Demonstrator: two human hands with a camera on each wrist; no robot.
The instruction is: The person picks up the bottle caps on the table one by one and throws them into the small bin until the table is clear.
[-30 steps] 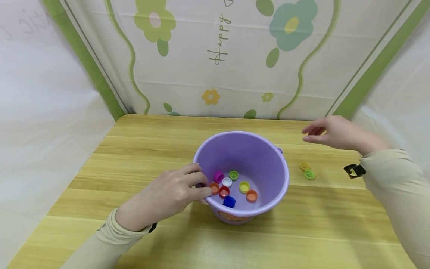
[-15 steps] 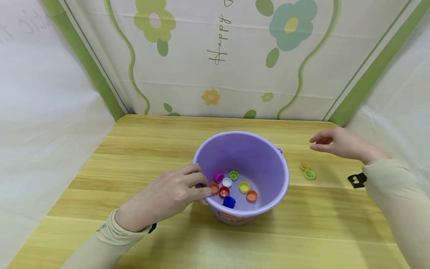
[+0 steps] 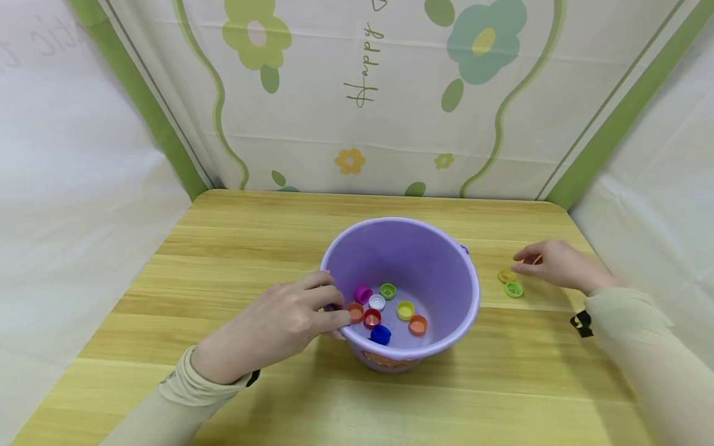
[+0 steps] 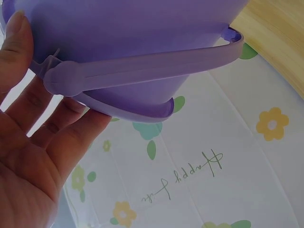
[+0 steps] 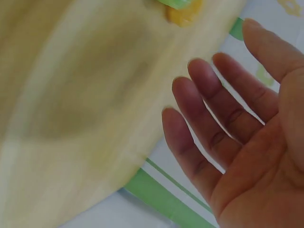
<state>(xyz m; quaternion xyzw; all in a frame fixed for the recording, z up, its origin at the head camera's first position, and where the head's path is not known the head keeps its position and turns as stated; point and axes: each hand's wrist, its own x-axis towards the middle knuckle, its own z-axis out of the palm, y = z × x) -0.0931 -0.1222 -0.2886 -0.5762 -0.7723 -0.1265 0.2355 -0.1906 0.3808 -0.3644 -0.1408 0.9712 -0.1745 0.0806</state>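
A purple bucket (image 3: 440,260) stands upright near the middle of the table. My left hand (image 3: 284,319) grips its left rim, thumb on one side and fingers on the other; the left wrist view shows the bucket's handle (image 4: 156,69) hanging beside the fingers. Several plastic bottle caps lie on the bucket's floor, among them a blue cap (image 3: 381,335), a yellow cap (image 3: 405,310) and a white cap (image 3: 377,302). To the bucket's right, an orange-yellow cap (image 3: 506,275) and a light green cap (image 3: 514,289) touch on the table. My right hand (image 3: 560,265) hovers just beside them, fingers relaxed, holding nothing.
The wooden table (image 3: 234,248) ends at the back against a white curtain (image 3: 312,124) with flower prints. White sheeting (image 3: 669,204) hangs at the right side and more at the left.
My right hand first drew slightly back to the right, then came down and closer to the two caps on the table. The left hand, bucket and caps have not moved.
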